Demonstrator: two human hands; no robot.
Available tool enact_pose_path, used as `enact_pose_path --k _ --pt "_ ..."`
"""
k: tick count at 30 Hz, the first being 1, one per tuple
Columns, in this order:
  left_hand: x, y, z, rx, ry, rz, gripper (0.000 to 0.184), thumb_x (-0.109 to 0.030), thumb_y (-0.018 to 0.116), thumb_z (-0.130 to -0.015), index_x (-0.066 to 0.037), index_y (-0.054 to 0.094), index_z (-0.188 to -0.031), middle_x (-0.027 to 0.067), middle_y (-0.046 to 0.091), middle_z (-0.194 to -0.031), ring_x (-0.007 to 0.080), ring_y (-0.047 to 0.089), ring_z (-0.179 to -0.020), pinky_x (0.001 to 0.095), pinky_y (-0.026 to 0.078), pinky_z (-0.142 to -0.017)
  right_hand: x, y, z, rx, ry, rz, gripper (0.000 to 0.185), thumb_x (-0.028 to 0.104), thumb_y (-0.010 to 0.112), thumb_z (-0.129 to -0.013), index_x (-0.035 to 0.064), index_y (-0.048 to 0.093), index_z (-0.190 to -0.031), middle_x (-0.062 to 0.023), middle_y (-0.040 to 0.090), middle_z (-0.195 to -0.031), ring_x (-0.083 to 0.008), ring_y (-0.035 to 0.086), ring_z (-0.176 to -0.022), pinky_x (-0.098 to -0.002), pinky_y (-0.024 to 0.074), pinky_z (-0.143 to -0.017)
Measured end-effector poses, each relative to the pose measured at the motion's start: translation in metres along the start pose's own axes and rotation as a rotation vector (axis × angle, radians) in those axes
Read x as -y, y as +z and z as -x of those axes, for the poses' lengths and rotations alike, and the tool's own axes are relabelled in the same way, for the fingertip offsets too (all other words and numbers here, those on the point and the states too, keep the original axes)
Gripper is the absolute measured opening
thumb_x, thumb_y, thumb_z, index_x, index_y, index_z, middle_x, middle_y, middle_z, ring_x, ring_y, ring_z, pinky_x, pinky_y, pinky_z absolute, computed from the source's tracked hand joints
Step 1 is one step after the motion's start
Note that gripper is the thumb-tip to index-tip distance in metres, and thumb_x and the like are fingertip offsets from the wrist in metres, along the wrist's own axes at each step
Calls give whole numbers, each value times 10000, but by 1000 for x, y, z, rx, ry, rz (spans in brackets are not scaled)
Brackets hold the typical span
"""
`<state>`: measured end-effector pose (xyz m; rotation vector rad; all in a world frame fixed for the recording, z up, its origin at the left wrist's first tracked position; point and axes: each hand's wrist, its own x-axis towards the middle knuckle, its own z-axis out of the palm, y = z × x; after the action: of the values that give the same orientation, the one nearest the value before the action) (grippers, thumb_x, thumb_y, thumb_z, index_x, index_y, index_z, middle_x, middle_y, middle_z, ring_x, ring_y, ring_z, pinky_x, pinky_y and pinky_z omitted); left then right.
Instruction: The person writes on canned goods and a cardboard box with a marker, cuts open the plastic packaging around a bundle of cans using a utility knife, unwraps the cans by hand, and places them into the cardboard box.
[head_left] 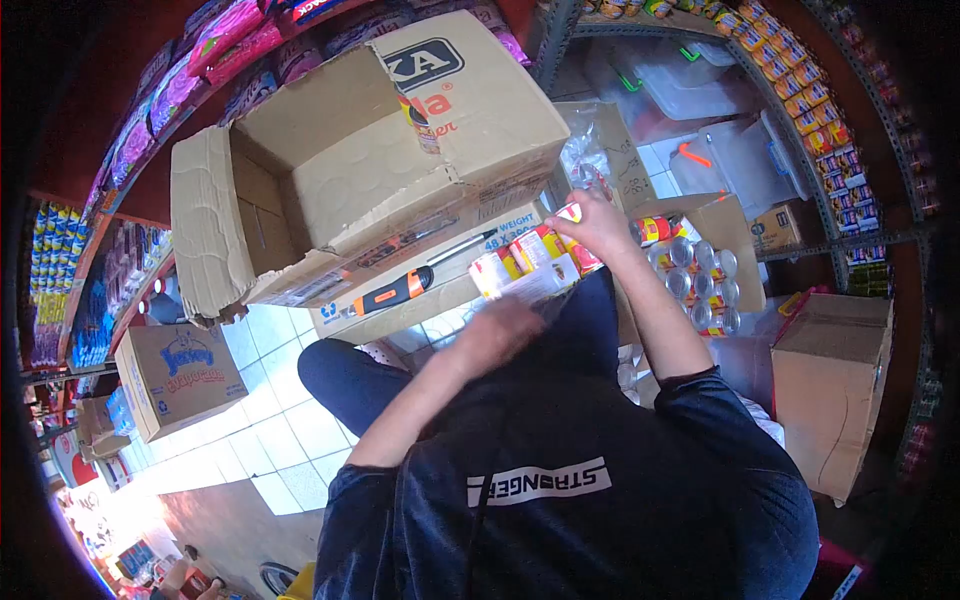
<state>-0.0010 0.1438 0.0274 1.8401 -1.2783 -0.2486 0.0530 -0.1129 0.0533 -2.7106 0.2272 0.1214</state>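
1. Labelled cans (530, 250), just right of centre frame: grouped above your lap with a pale flap (548, 281) along the near side. That spot seems chosen to keep them within reach of both hands.
2. Your right hand (597, 226), above the cans: fingers curled, gripping a small white-and-red item (571, 212), probably a can's end. The pinch looks meant to steady it.
3. Your left hand (503, 337), below the flap: motion-blurred; can't tell whether it is open or closed.
4. Orange-and-black tool (394, 294), left of the cans: rests on flat cardboard (455, 262), apparently parked within arm's reach.
5. Right of centre: more cans (700, 285) close-set in an open box (741, 222), which likely keeps them upright.
6. Upper left to centre: large carton (470, 150), tilted, its opening facing you, inside plainly visible.
7. Left: printed carton (187, 378) on the tiled floor (290, 420).
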Motion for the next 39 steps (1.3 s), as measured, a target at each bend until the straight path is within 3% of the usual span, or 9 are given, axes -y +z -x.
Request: enact_pose_path --k 2,6,9,11,14,18,23,30,39 --pt "-19 6 5 118 79 187 206 -113 600 -802 -70 627 -1001 119 637 -921 316 594 -880 397 473 -824 0 0 0 0 -1 -6 660 583 649 -725 51 577 -1109 -203 571 -1125 -345 592 -1010 -444 467 -847" --pt "-31 -20 5 134 -203 450 257 -186 587 -892 -70 601 -1121 140 644 -1055 270 629 -954 364 474 -872 -1 2 -2 13 -7 -2 659 579 647 -731 48 571 -1114 -202 575 -1117 -348 591 -1010 -440 468 -846" --pt "-11 -38 -14 -211 -565 528 324 -150 624 -868 -2 571 -1151 154 628 -1071 202 592 -1019 310 452 -886 3 -1 1 -4 -20 14 663 562 642 -746 49 558 -1158 -213 568 -1144 -353 583 -1033 -437 463 -865" --pt "14 -34 -37 -383 -464 381 459 -195 664 -837 3 514 -1223 188 591 -1136 245 561 -1090 332 427 -927 5 0 6 -36 -38 52 660 539 632 -768 53 541 -1206 -223 558 -1176 -359 575 -1054 -434 456 -885" --pt "40 -9 -66 -270 -324 -38 708 -385 709 -773 -64 418 -1333 192 503 -1270 299 497 -1178 417 377 -979 -3 4 7 -73 -74 -78 644 497 610 -804 58 511 -1265 -236 535 -1221 -365 556 -1090 -431 447 -908" --pt "25 7 -85 -25 -521 -356 996 -654 698 -614 -212 302 -1414 154 347 -1414 355 411 -1254 538 277 -1002 -17 13 8 -230 -217 -109 645 412 629 -816 46 448 -1315 -223 513 -1260 -375 542 -1103 -435 441 -919" --pt "26 8 -89 -31 -555 -299 956 -637 705 -620 -244 317 -1401 158 368 -1392 349 421 -1248 552 251 -1008 6 -2 58 -269 -197 99 673 321 665 -796 50 389 -1347 -187 443 -1346 -395 523 -1116 -451 441 -919" --pt "27 13 -82 -147 -427 -369 934 -611 715 -625 -242 329 -1391 164 387 -1366 339 441 -1228 564 256 -993 3 18 67 -446 -192 190 430 239 607 -848 74 543 -1239 -192 474 -1311 -365 527 -1129 -437 471 -887" --pt "34 15 -78 -200 -392 -314 923 -609 713 -628 -219 346 -1380 142 462 -1266 313 463 -1187 558 250 -1005 -9 18 53 -503 -146 -187 265 191 545 -893 59 632 -1105 -206 608 -1120 -346 600 -1009 -421 471 -870"
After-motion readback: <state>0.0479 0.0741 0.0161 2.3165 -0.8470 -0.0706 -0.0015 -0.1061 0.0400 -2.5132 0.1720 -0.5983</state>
